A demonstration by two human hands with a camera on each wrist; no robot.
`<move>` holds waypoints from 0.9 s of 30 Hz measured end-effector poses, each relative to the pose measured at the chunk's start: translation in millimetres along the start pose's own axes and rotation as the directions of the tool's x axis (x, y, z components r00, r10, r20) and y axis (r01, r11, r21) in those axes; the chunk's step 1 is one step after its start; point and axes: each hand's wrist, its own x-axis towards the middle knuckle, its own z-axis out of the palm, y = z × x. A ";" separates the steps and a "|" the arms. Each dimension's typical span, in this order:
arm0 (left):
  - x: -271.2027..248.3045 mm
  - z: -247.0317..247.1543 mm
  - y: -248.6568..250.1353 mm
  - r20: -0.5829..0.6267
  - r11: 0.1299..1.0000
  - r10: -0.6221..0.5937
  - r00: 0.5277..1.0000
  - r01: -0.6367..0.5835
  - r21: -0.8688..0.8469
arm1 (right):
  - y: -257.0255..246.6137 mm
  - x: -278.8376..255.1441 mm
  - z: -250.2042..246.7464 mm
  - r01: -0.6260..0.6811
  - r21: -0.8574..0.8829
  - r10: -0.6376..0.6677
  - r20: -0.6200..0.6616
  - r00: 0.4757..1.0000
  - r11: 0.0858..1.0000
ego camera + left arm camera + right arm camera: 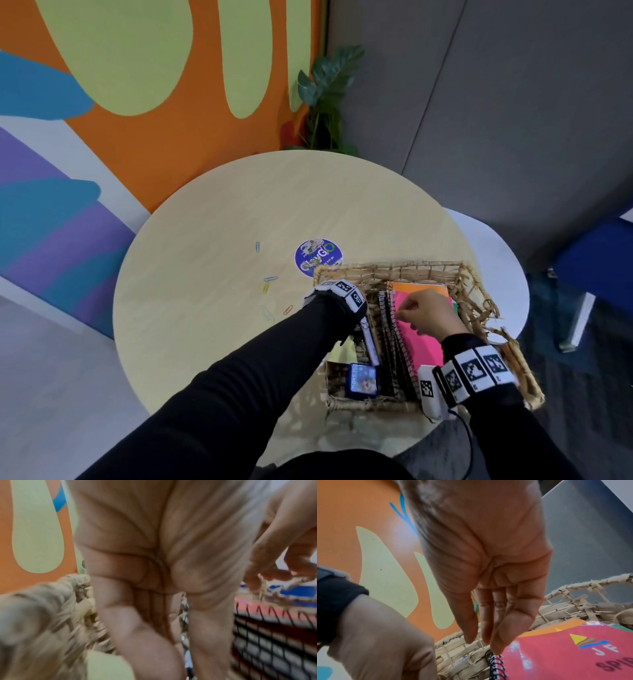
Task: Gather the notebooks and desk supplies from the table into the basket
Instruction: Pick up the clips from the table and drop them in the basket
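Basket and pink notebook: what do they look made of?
Basket: woven natural fibre, perhaps rattan or seagrass; matt tan strands, frayed and splintered along the right rim. Pink notebook: glossy card or plastic-coated cover, going by the glare in the right wrist view; dark spiral binding, probably coated wire.

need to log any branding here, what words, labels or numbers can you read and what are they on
"J F" and "SPIR", cut off at the picture's edge: cover of the pink spiral notebook.
"Go" in large letters, rest too small to read: round purple sticker on the table.
Blue box in the wicker basket: print too blurred to read.
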 end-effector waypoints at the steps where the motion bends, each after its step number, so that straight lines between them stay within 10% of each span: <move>1: 3.3 2.5 -2.5 0.017 0.999 0.005 1.000 -0.005 0.046 | -1.3 0.2 -0.3 0.004 0.002 -0.004 -0.006 1.000 1.000; 3: 4.7 -1.7 -4.8 -0.001 0.987 -0.001 1.000 0.001 0.162 | -4.9 2.5 -0.8 0.026 0.002 -0.026 -0.024 0.999 1.000; 11: -38.7 -54.7 -84.8 -0.524 0.875 -0.144 0.840 -0.139 -0.463 | -62.6 19.3 -18.9 0.230 0.107 -0.217 -0.122 0.969 0.967; 19: -6.4 -23.5 -183.8 -0.364 0.878 -0.371 0.854 0.195 -0.437 | -170.3 74.0 -6.8 0.433 0.088 -0.424 -0.107 0.899 0.897; 27: 45.3 -22.1 -208.7 -0.341 0.926 -0.261 0.903 0.134 -0.354 | -240.8 143.0 33.8 0.456 -0.124 -0.451 0.072 0.890 0.881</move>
